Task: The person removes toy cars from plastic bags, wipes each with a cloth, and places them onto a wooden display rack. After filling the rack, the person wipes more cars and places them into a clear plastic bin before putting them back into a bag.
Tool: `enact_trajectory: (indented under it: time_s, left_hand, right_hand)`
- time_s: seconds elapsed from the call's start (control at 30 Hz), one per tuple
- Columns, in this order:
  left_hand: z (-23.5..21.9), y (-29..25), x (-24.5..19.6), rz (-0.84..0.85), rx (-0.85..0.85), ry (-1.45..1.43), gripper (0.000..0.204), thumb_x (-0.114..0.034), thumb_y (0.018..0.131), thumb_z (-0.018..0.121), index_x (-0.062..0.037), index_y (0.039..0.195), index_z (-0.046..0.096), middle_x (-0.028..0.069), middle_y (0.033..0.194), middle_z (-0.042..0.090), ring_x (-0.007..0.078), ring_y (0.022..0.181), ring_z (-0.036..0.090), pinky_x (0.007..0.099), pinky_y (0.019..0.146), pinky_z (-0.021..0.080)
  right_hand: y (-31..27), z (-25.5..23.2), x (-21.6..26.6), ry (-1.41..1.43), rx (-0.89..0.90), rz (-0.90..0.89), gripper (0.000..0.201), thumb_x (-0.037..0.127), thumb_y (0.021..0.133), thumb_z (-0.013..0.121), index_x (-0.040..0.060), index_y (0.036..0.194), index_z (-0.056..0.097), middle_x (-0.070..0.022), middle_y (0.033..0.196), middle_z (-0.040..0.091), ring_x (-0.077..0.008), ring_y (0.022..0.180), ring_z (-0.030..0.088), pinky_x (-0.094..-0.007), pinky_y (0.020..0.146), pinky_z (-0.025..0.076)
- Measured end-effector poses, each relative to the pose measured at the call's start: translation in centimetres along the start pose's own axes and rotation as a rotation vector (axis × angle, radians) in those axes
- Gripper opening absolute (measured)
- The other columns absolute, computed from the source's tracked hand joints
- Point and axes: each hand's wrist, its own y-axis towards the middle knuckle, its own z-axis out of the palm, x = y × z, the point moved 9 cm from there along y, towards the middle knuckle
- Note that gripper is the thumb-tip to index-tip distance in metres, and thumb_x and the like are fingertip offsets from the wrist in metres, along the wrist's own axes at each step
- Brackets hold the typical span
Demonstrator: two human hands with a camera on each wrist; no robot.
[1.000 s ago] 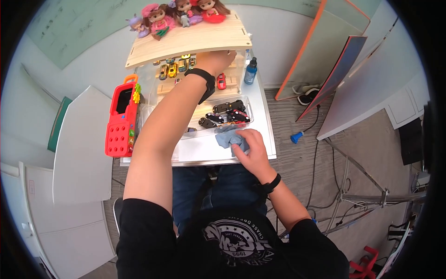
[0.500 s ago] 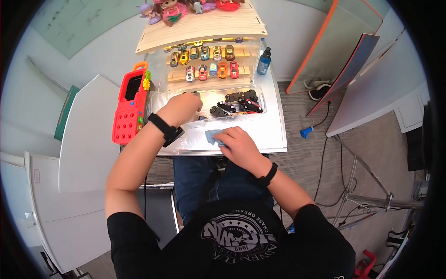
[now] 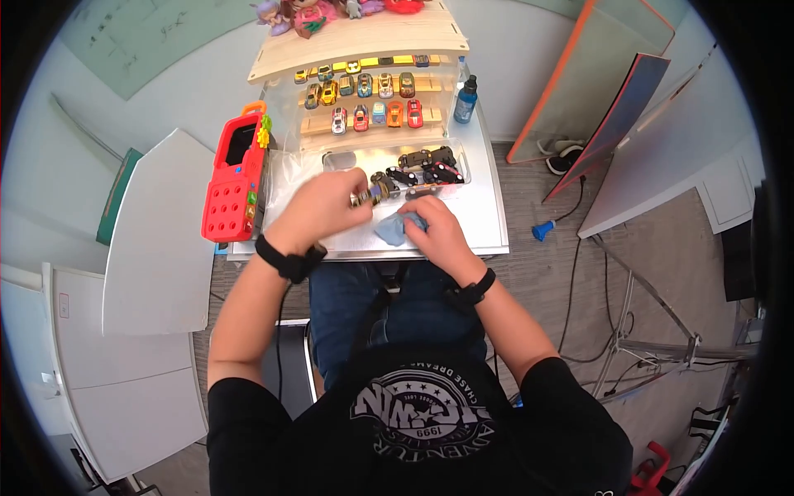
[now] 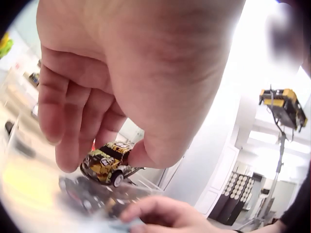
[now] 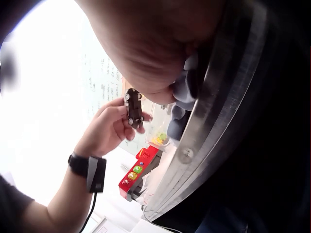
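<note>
Between thumb and fingers, my left hand (image 3: pixel 324 213) pinches a toy car (image 4: pixel 104 162) with a yellow and black pattern and white numbers on top. The right wrist view shows the car's dark underside. This hand is just over the front left part of a clear plastic tray (image 3: pixel 356 159). Several dark toy cars (image 3: pixel 426 157) lie in the tray's right half. To the right, my right hand (image 3: pixel 442 240) grips a crumpled blue cloth (image 3: pixel 394 231) in front of the tray, close to the left hand.
Behind the tray stands a clear-sided wooden shelf (image 3: pixel 364 142) with rows of toy cars, and dolls (image 3: pixel 310 15) sit on its top board. A blue spray bottle (image 3: pixel 466 101) is at its right. A red toy case (image 3: pixel 227 186) stands left on the white table (image 3: pixel 488 227).
My left hand came down from the shelf to the tray's left part, then moved toward the cloth with the toy car in its fingers. My right hand kept the cloth and shifted slightly.
</note>
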Motion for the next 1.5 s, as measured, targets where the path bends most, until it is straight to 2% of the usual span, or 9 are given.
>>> enact_trajectory:
  time_s: [0.1,0.2,0.4,0.47,0.57,0.63,0.83,1.1,1.5]
  left_hand:
    - [1.8,-2.9,-1.3,0.120,-0.264,-0.093,0.023,-0.014,0.080,0.077,-0.0042,0.098,0.067,0.0105,0.091,0.067,0.0241,0.069,0.068,0.0371,0.065,0.056]
    - [2.3,-4.5,-2.0,0.131,-0.455,-0.020,0.025,-0.015,0.080,0.078,-0.0064,0.101,0.067,0.0091,0.095,0.066,0.0231,0.070,0.068,0.0372,0.065,0.056]
    - [2.3,-6.8,-1.7,0.097,-0.675,0.121,0.028,-0.020,0.081,0.078,-0.0080,0.103,0.065,0.0136,0.121,0.068,0.0333,0.101,0.071,0.0404,0.080,0.060]
    - [4.5,-6.8,0.5,0.062,-0.620,-0.121,0.027,-0.022,0.081,0.077,-0.0070,0.100,0.065,0.0138,0.109,0.070,0.0335,0.095,0.071,0.0426,0.076,0.058]
    - [6.8,-6.1,0.9,-0.041,-0.466,-0.064,0.024,-0.019,0.083,0.076,-0.0052,0.097,0.063,0.0152,0.091,0.068,0.0350,0.086,0.069,0.0441,0.073,0.056]
    - [7.8,-4.8,0.6,0.040,-0.516,-0.075,0.024,-0.019,0.082,0.076,-0.0050,0.097,0.064,0.0159,0.091,0.067,0.0370,0.086,0.067,0.0462,0.075,0.055]
    - [8.8,-4.2,-0.5,0.210,-0.599,-0.103,0.028,-0.017,0.080,0.078,-0.0037,0.104,0.070,0.0154,0.099,0.065,0.0366,0.099,0.062,0.0434,0.089,0.051]
    - [9.0,-4.7,1.8,0.107,-0.513,-0.231,0.026,-0.018,0.080,0.080,-0.0033,0.100,0.074,0.0133,0.088,0.065,0.0317,0.086,0.065,0.0409,0.080,0.054]
    - [8.7,-5.2,1.3,0.162,-0.478,-0.277,0.030,-0.014,0.082,0.079,-0.0030,0.110,0.076,0.0106,0.089,0.064,0.0259,0.083,0.064,0.0365,0.077,0.053]
  right_hand:
    - [-0.3,-0.5,-0.9,0.218,-0.049,0.104,0.029,0.006,0.093,0.069,0.0031,0.122,0.069,-0.0087,0.114,0.072,-0.0155,0.104,0.066,-0.0305,0.092,0.052]
    - [-0.6,-0.7,-1.6,0.287,-0.104,0.071,0.028,0.006,0.093,0.069,0.0033,0.121,0.069,-0.0076,0.114,0.072,-0.0150,0.103,0.066,-0.0308,0.092,0.052]
    - [-0.9,-1.0,-1.9,0.241,-0.082,0.185,0.031,0.011,0.093,0.066,0.0056,0.123,0.070,-0.0114,0.110,0.072,-0.0212,0.100,0.068,-0.0327,0.093,0.053]
    - [-0.8,-1.2,-2.3,0.304,-0.181,0.119,0.031,0.010,0.092,0.067,0.0052,0.123,0.070,-0.0102,0.109,0.073,-0.0198,0.100,0.068,-0.0327,0.092,0.053]
    - [-0.9,-0.4,-3.9,0.352,-0.203,0.117,0.034,0.006,0.092,0.067,0.0037,0.127,0.066,-0.0071,0.108,0.070,-0.0150,0.099,0.066,-0.0305,0.090,0.053]
    - [-0.8,-0.4,-3.5,0.345,-0.166,0.073,0.040,0.002,0.094,0.066,0.0024,0.133,0.060,-0.0063,0.110,0.068,-0.0119,0.100,0.065,-0.0283,0.091,0.054]
    - [-1.0,0.4,0.8,0.104,-0.013,-0.122,0.028,0.009,0.090,0.073,0.0068,0.117,0.076,-0.0123,0.110,0.070,-0.0293,0.109,0.066,-0.0379,0.098,0.053]
    - [-0.8,0.8,1.1,-0.092,-0.057,-0.267,0.030,0.009,0.084,0.075,0.0083,0.115,0.074,-0.0128,0.122,0.066,-0.0340,0.117,0.060,-0.0426,0.102,0.049]
    - [-1.0,1.3,2.5,-0.130,0.065,-0.279,0.037,0.014,0.083,0.080,0.0081,0.118,0.069,-0.0110,0.114,0.071,-0.0335,0.109,0.062,-0.0426,0.098,0.049]
